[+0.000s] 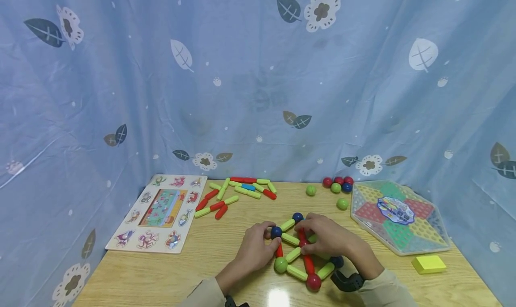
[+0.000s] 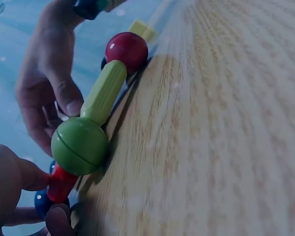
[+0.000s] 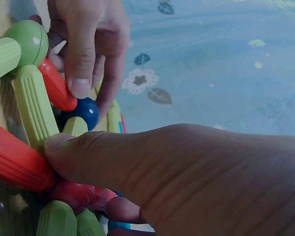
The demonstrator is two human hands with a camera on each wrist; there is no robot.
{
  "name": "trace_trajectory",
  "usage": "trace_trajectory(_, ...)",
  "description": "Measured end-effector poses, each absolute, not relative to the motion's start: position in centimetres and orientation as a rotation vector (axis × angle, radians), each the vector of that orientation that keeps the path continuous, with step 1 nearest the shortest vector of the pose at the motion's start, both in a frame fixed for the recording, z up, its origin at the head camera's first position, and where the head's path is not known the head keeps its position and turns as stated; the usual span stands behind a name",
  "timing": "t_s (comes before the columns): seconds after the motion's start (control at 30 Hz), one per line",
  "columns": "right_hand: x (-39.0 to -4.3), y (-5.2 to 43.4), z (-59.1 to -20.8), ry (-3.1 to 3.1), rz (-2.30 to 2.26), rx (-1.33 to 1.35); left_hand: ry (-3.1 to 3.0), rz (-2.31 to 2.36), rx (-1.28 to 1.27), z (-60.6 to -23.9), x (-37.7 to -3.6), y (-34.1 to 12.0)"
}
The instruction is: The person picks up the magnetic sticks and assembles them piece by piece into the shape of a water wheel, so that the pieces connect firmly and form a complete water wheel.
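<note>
Head view puts the rod-and-ball frame (image 1: pixel 297 272) on the wooden table with both hands at it, and I take my bearings from that frame. At its left corner the left hand (image 1: pixel 257 243) has thumb and fingers bent around a navy ball (image 1: pixel 276 232), nearly closed up on it; in the left wrist view this hand is cut off by the edge, so I can't make out all its fingers. Over the frame's middle, the right hand (image 1: pixel 328 235) pinches the joint at the centre red ball (image 1: pixel 303 243), thumb on one side and fingers on the other, the latter mostly hidden in the right wrist view. That hand also covers much of the frame's far right side, and the right wrist band (image 1: pixel 347 281) stands close to a dark blue ball (image 1: pixel 337 262) at the frame's right, only partly visible. Loose rods (image 1: pixel 243 180) lie beyond the frame to the left, near a puzzle board (image 1: pixel 136 244); to its right are a star-patterned game board (image 1: pixel 397 235) and a yellow block (image 1: pixel 429 264). Both sleeves run out of sight.
</note>
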State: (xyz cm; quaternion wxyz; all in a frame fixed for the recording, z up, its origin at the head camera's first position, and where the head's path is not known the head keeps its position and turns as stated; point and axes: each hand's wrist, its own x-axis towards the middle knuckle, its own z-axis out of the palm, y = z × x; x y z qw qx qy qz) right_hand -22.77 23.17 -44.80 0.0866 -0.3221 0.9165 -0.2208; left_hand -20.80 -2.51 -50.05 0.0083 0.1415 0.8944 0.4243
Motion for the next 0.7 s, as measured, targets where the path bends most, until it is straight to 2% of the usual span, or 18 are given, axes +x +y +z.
trace_trajectory(0.4, -22.4, 21.1, -45.7, 2.886, -0.727, -0.869, 2.874, 1.328, 0.359, -50.6, -22.6, -4.4)
trace_trajectory(0.57, -23.2, 23.1, -45.5, 2.967, -0.831, -0.823, 2.862, 1.317, 0.398, -50.8, -23.0, -5.0)
trace_trajectory(0.7, -24.1, 25.0, -47.0, 2.937, -1.008, -0.757, 2.876, 1.350, 0.347, -50.9, -23.3, -5.3)
